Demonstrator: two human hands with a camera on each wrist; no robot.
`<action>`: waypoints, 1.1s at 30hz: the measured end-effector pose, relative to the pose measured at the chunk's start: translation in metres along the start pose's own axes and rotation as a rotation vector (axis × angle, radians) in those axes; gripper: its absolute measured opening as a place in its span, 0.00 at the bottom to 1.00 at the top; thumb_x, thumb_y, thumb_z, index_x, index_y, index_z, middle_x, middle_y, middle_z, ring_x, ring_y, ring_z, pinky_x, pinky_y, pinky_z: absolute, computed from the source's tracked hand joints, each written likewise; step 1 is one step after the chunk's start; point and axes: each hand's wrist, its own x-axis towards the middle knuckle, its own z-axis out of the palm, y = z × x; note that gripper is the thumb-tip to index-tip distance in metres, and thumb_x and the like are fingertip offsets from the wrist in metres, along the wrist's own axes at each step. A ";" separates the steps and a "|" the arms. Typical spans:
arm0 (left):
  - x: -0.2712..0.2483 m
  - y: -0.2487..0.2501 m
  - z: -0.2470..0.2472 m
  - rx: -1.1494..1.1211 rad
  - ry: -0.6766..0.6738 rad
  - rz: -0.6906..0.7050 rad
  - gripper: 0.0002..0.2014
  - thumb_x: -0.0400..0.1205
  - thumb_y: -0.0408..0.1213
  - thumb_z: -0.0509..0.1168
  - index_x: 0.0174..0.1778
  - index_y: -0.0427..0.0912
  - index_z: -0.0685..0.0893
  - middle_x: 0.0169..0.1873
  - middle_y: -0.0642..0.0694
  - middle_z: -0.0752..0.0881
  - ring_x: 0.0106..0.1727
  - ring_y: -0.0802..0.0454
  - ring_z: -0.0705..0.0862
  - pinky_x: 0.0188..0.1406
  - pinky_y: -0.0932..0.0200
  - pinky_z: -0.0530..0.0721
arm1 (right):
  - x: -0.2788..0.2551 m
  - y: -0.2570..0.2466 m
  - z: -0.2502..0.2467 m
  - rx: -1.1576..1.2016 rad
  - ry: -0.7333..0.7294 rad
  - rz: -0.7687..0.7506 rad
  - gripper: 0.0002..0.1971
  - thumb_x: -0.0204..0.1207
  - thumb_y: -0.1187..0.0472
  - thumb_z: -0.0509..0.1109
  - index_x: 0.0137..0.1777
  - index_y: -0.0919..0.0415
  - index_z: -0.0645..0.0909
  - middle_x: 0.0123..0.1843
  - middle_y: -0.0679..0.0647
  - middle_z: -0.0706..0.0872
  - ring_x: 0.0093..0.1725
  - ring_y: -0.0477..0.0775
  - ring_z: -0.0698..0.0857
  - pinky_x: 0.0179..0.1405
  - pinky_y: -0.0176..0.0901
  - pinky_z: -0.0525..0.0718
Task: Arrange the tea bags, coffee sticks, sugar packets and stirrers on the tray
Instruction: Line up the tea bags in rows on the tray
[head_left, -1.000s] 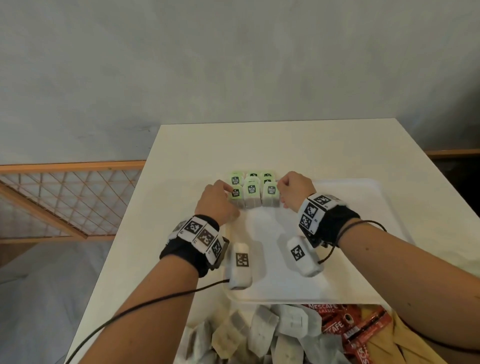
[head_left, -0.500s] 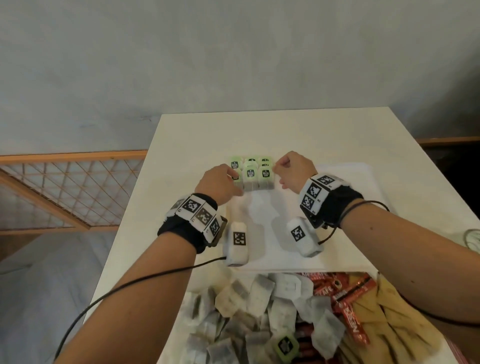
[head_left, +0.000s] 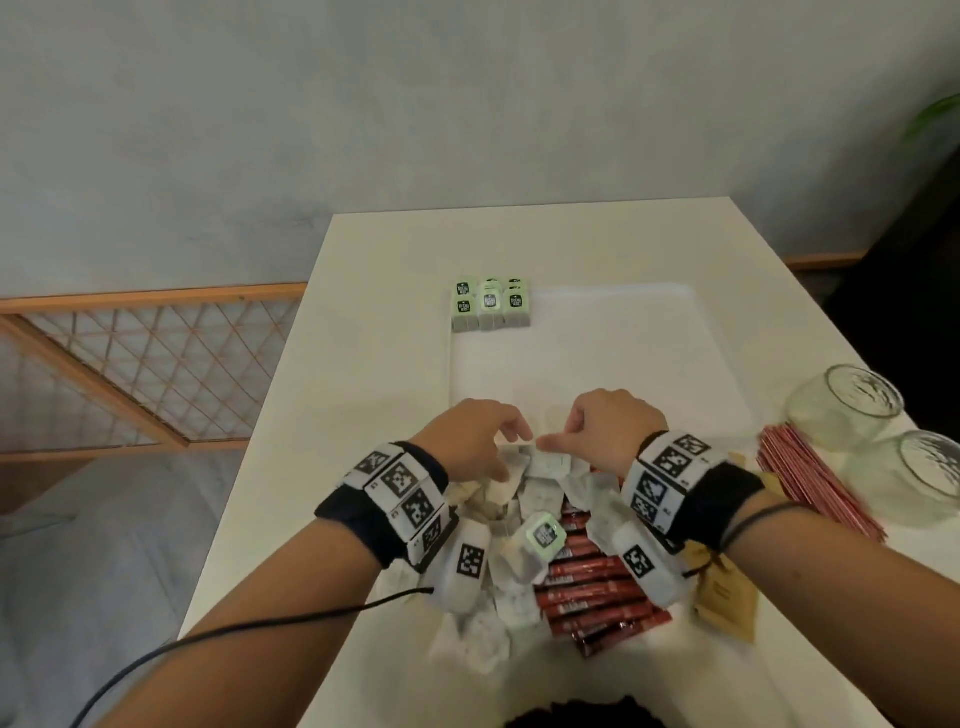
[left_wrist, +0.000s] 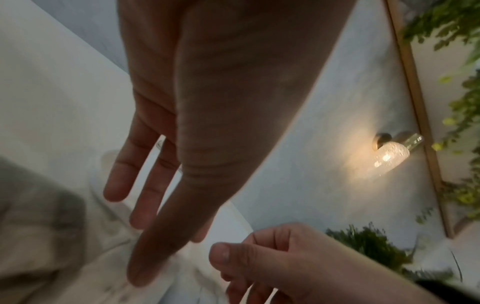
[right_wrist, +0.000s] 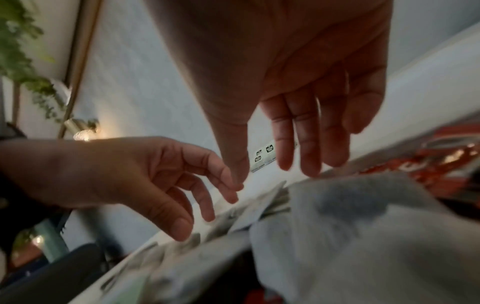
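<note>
Several tea bags with green tags (head_left: 488, 306) stand in tidy rows in the far left corner of the white tray (head_left: 623, 353); they also show small in the right wrist view (right_wrist: 262, 156). A loose pile of tea bags (head_left: 540, 483) lies at the tray's near edge. My left hand (head_left: 511, 441) and right hand (head_left: 558, 436) hover close together just above this pile. Both have relaxed, spread fingers and hold nothing, as the left wrist view (left_wrist: 130, 230) and the right wrist view (right_wrist: 272, 174) confirm. Red coffee sticks (head_left: 592, 587) lie beside the pile, partly under my right wrist.
Brown sugar packets (head_left: 727, 603) lie right of the coffee sticks. A bundle of red stirrers (head_left: 815, 483) and two glass jars (head_left: 847, 410) (head_left: 930, 488) sit at the table's right edge. A wooden lattice rail (head_left: 130, 374) stands left of the table.
Both hands let go of the arranged tea bags at the tray's far corner and drew back to the loose pile. The head view tilted down, revealing the jars and stirrers.
</note>
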 end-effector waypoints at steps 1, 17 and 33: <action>-0.001 0.001 0.005 0.031 0.007 0.006 0.25 0.73 0.30 0.78 0.65 0.49 0.82 0.61 0.53 0.82 0.48 0.57 0.78 0.53 0.59 0.80 | -0.005 -0.002 0.002 -0.071 -0.007 0.014 0.29 0.65 0.26 0.68 0.31 0.55 0.79 0.30 0.47 0.83 0.31 0.50 0.83 0.32 0.41 0.80; -0.005 0.004 0.027 0.335 0.115 -0.104 0.14 0.79 0.39 0.71 0.61 0.48 0.82 0.61 0.46 0.73 0.58 0.45 0.80 0.54 0.49 0.84 | -0.022 -0.006 0.025 0.001 -0.022 0.083 0.24 0.66 0.34 0.74 0.36 0.56 0.75 0.38 0.51 0.81 0.37 0.53 0.82 0.33 0.42 0.78; -0.015 -0.002 0.019 -0.065 0.254 -0.171 0.06 0.80 0.39 0.69 0.52 0.50 0.83 0.44 0.52 0.83 0.45 0.53 0.83 0.48 0.55 0.83 | -0.019 -0.004 0.021 0.340 -0.023 0.093 0.19 0.71 0.48 0.77 0.30 0.58 0.74 0.28 0.48 0.75 0.29 0.51 0.76 0.32 0.42 0.75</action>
